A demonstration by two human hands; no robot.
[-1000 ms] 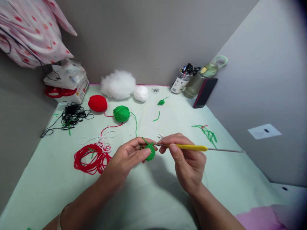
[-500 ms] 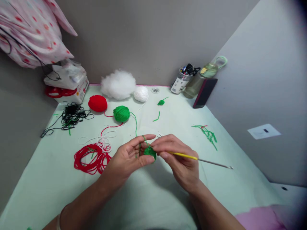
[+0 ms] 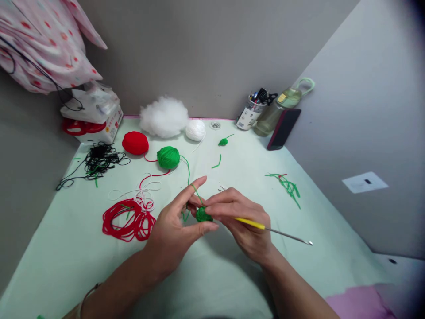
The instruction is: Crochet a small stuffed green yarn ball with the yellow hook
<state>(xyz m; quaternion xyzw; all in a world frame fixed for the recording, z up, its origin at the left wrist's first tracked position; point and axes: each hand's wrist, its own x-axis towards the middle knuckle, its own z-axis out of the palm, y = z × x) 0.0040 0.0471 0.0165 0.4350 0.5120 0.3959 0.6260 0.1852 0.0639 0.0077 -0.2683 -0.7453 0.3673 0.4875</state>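
Observation:
My left hand [image 3: 179, 221] supports a small round green crochet piece [image 3: 203, 214] from the left. Its index finger is raised with green yarn running over it, and its thumb stretches out below the piece. Just to the right, my right hand [image 3: 244, 219] grips a crochet hook [image 3: 250, 222] by its yellow handle. The hook's bare metal end points out to the right, while its working tip is hidden at the crochet piece. From the fingers, the yarn leads back to a green yarn ball [image 3: 168, 157].
Left of my hands lie coiled red yarn [image 3: 122, 221], tangled black cord [image 3: 101, 159] and a red yarn ball [image 3: 135, 143]. White stuffing [image 3: 164, 117] and a white yarn ball [image 3: 195, 130] sit behind. Green scraps [image 3: 288, 188], a phone [image 3: 284, 129] and a bottle [image 3: 267, 119] are at right.
My left thumb has moved off the crochet piece and the index finger has lifted higher. My right hand and the hook have shifted slightly left, with the crochet piece tilted flatter.

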